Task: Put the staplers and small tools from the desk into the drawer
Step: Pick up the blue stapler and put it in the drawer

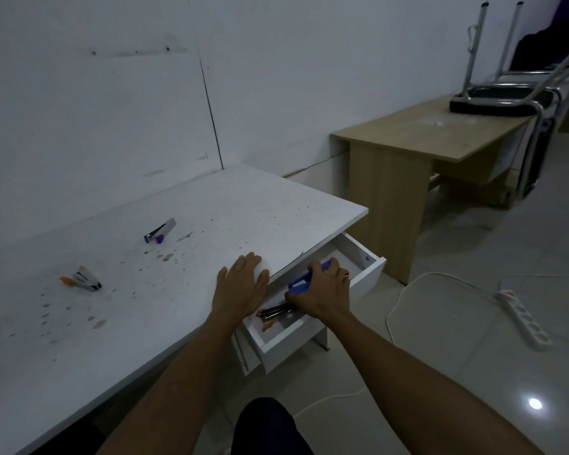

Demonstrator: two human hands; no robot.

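Note:
The white drawer [368, 269] under the desk's right edge is pulled out. My right hand [322, 292] is inside it, gripping a blue stapler [301, 284]. Dark thin tools with orange tips [273, 314] lie at the drawer's near end. My left hand [240, 285] rests flat on the white desk [178, 257] at its right edge, fingers spread and holding nothing. On the desk a silver stapler with a purple end [160, 231] lies in the middle. An orange and silver stapler [83, 280] lies farther left.
A wooden desk [418, 139] stands at the back right with an upturned chair [503, 93] on it. A white power strip [523, 318] and its cable [408, 290] lie on the tiled floor to the right of the drawer.

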